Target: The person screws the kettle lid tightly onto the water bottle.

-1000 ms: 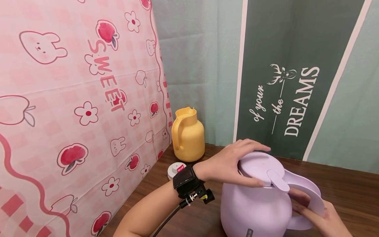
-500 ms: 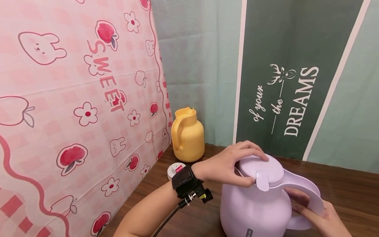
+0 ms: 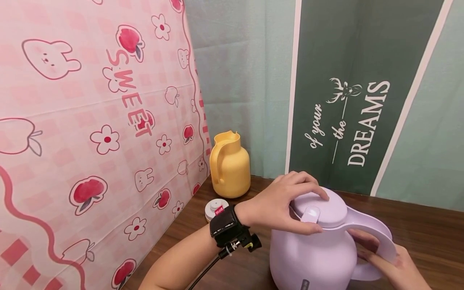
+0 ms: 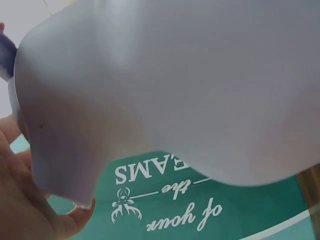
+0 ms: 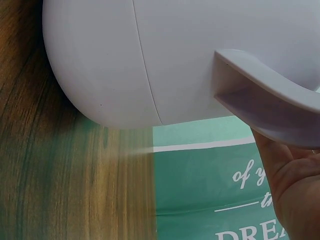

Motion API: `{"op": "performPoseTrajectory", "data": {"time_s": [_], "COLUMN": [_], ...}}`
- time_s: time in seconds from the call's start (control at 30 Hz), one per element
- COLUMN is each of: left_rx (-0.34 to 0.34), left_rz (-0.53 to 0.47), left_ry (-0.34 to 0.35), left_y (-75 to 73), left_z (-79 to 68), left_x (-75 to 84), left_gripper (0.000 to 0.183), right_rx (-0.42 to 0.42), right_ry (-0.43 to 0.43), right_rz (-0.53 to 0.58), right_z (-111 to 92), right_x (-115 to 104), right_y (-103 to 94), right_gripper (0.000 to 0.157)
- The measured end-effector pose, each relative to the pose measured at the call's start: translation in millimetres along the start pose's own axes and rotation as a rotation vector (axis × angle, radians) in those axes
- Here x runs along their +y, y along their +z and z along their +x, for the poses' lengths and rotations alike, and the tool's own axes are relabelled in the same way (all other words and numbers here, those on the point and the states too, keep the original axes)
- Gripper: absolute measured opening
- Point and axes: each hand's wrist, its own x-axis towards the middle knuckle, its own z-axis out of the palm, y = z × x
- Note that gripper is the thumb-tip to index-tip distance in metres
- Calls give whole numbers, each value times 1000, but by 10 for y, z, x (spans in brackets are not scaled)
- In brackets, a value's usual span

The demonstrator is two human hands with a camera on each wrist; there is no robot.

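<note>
A light purple thermos jug (image 3: 311, 257) stands upright at the lower right of the head view. On top of it sits a round purple lid (image 3: 331, 207) with a raised tab (image 3: 310, 214) at its left front. My left hand (image 3: 280, 203) grips the lid's edge, thumb in front and fingers over the far side and top. In the left wrist view, the jug's body (image 4: 165, 85) fills most of the picture. My right hand (image 3: 404, 266) holds the jug's loop handle (image 3: 377, 229); part of its fingers is hidden behind it. The handle (image 5: 265, 82) also shows in the right wrist view.
A yellow jug (image 3: 232, 173) without a lid stands in the back corner. Near it a white round stopper (image 3: 214, 207) with a red label lies partly behind my left wrist strap (image 3: 226, 225). A pink printed cloth (image 3: 108, 161) bounds the left, a green curtain (image 3: 253, 100) the back.
The lid has turned under my left hand, so its tab has swung from the front right, near the handle, to the left front. The jug and my right hand have stayed in place.
</note>
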Motion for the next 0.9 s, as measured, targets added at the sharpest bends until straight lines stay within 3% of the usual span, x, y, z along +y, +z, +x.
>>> {"op": "performPoseTrajectory", "data": {"time_s": [0.2, 0.33, 0.47, 0.6, 0.7, 0.9], "left_rx": [-24, -18, -20, 10, 21, -73], "left_rz": [-49, -77, -28, 152, 245, 178], "left_ry": [101, 130, 48, -64, -86, -60], "left_y": [-40, -54, -51, -19, -5, -41], "left_z": [-10, -2, 19, 47, 52, 35], "left_x": [-73, -88, -27, 78, 115, 103], "left_gripper": [38, 34, 26, 43, 47, 41], "right_rx": [-26, -25, -16, -15, -15, -43], "right_ry": [-127, -130, -86, -94, -88, -126], "right_rz": [151, 130, 85, 89, 90, 199], "right_z": [19, 15, 2, 1, 4, 14], "right_x": [-3, -14, -4, 21, 23, 19], "right_y": [29, 26, 17, 19, 18, 17], "right_gripper": [47, 45, 44, 48, 49, 50]}}
